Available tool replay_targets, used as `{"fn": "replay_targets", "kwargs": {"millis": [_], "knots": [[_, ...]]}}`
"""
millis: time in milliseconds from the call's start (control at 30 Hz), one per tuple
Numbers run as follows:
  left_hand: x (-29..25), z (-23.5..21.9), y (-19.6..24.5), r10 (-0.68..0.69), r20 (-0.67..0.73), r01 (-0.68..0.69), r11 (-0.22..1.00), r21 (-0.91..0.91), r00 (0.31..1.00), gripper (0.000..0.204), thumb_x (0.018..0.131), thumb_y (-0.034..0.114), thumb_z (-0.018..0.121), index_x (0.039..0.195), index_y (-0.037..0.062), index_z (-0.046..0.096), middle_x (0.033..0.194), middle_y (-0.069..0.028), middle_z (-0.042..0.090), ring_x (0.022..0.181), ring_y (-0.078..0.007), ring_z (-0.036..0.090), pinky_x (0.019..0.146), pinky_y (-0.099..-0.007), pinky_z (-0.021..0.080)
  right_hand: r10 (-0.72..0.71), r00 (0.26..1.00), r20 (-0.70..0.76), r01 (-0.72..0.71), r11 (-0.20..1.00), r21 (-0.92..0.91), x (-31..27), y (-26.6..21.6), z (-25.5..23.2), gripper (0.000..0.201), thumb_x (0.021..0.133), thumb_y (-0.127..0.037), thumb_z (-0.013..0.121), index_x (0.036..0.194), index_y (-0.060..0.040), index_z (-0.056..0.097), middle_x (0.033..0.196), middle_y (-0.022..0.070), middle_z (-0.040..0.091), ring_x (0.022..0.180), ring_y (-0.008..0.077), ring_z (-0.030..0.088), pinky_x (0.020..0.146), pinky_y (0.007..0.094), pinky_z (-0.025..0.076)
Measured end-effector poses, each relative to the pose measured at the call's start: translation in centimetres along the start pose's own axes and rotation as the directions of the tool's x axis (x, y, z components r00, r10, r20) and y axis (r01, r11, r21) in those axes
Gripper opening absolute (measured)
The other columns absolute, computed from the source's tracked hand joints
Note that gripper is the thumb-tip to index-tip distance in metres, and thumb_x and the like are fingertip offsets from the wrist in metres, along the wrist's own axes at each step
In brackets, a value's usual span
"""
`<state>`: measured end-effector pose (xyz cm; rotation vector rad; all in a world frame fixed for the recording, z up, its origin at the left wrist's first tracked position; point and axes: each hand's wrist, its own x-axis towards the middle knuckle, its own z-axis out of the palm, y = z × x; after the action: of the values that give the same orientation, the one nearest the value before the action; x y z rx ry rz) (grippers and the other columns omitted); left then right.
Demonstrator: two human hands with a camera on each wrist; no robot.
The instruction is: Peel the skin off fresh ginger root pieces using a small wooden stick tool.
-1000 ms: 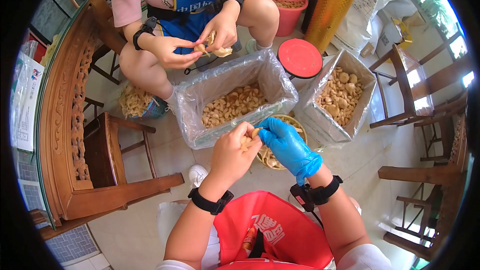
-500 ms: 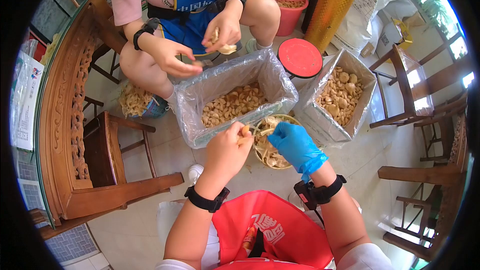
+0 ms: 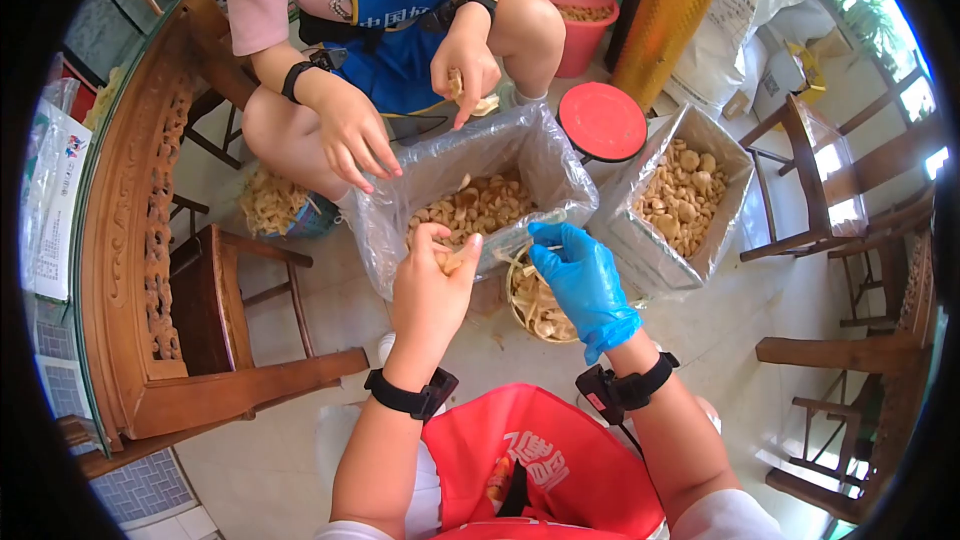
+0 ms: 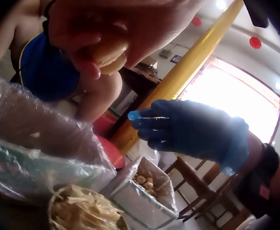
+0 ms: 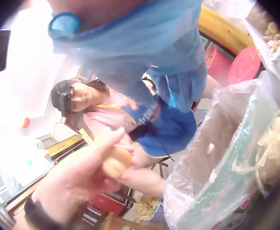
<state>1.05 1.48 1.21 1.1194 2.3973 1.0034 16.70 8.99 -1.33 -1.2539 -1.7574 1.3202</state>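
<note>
My bare left hand curls its fingers round pale garlic cloves, thumb raised, near the front edge of a plastic-lined box. Heaped inside the box are more cloves. A single pale piece shows above that heap. In its blue glove, my right hand holds nothing, fingers extended and relaxed; the left wrist view shows it from the side. Below the right hand is a round basket of pale peelings, partly hidden by the glove.
A second lined box with whole bulbs and cloves stands at right, beside a red-topped stool. Opposite sits a person in a blue apron, hands over the first box. A carved wooden table is at left, chairs at right.
My hands have moved apart; earlier they met over the cloves, then the right hand dipped to the basket of peelings and rose. The other person's hands have separated and moved over the box.
</note>
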Motion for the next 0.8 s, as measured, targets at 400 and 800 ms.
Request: {"fn": "replay_targets", "kwargs": {"millis": [400,800], "knots": [[-0.1,1.1,-0.4,0.119,0.447,0.258,0.675,-0.692,0.887,0.043,0.083,0.008,0.067,0.120,0.0022,0.046,0.097,-0.0049,0.058,0.086,-0.0088,0.055,0.077,-0.0238,0.044,-0.130,0.987,0.091,0.112,0.978,0.178,-0.4,-1.1,0.1,0.029,0.084,-0.017,0.064,0.110,-0.0037,0.062,0.093,0.0111,0.065,0.080,0.0186,0.062,0.071,0.0324,0.049],[-0.8,2.0,-0.5,0.213,0.598,0.217,0.797,-0.564,0.773,0.037,0.087,0.002,0.057,0.122,-0.0009,0.045,0.102,-0.0038,0.057,0.092,-0.0090,0.055,0.080,-0.0245,0.046,-0.309,0.938,0.159,0.328,0.938,-0.111,-0.6,-1.0,-0.4,0.022,0.081,-0.014,0.064,0.100,-0.0020,0.062,0.081,0.0171,0.061,0.071,0.0316,0.060,0.065,0.0357,0.048]]}}
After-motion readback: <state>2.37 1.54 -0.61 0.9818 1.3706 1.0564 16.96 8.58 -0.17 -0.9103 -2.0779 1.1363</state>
